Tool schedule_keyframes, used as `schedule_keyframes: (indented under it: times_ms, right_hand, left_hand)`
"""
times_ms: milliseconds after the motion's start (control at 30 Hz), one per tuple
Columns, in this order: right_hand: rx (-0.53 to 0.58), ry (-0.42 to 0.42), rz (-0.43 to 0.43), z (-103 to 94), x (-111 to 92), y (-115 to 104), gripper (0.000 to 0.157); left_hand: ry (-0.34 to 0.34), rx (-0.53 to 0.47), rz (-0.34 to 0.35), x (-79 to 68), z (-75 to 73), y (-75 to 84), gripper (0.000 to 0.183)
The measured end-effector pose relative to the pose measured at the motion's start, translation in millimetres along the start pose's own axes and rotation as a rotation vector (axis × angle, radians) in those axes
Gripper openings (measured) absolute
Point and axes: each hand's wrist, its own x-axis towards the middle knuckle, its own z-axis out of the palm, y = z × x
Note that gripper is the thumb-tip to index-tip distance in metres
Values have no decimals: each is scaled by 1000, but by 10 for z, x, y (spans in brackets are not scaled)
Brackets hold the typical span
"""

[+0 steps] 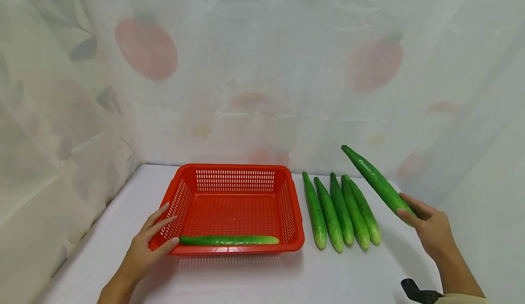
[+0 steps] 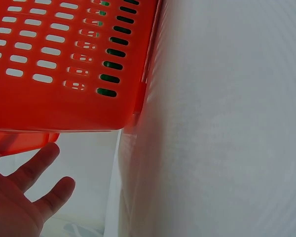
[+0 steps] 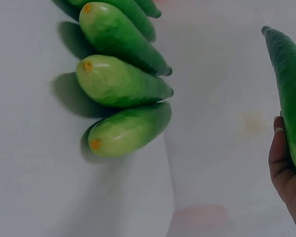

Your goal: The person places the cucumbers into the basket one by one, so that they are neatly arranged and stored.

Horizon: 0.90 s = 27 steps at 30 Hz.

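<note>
My right hand [image 1: 434, 229] holds a green cucumber [image 1: 375, 176] by its paler end, raised off the table and tilted with the narrow tip up and to the left. The right wrist view also shows this cucumber [image 3: 291, 89], at its right edge. At the near left corner of a red plastic basket [image 1: 229, 249], my left hand [image 1: 143, 249] rests on the rim with fingers spread and fairly straight. One cucumber [image 1: 229, 240] lies along the near side inside the basket. In the left wrist view, green shows through the slots of the basket [image 2: 54, 108].
Several cucumbers [image 1: 334, 213] lie side by side on the white-covered table [image 1: 328, 276], right of the basket. White printed sheeting [image 1: 262, 90] hangs behind the table and along both sides. A black object [image 1: 420, 291] shows near the right sleeve.
</note>
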Motion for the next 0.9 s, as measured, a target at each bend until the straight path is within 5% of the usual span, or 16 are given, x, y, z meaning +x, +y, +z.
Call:
schedule_keyframes:
  times_ms: [500, 900]
  right_hand:
    - [1, -105, -176, -17, -7, -373, 47]
    - [156, -257, -307, 134, 71, -658, 43]
  left_hand:
    - [-8, 11, -9, 18, -5, 15, 49]
    - [-9, 9, -23, 9, -12, 43, 48]
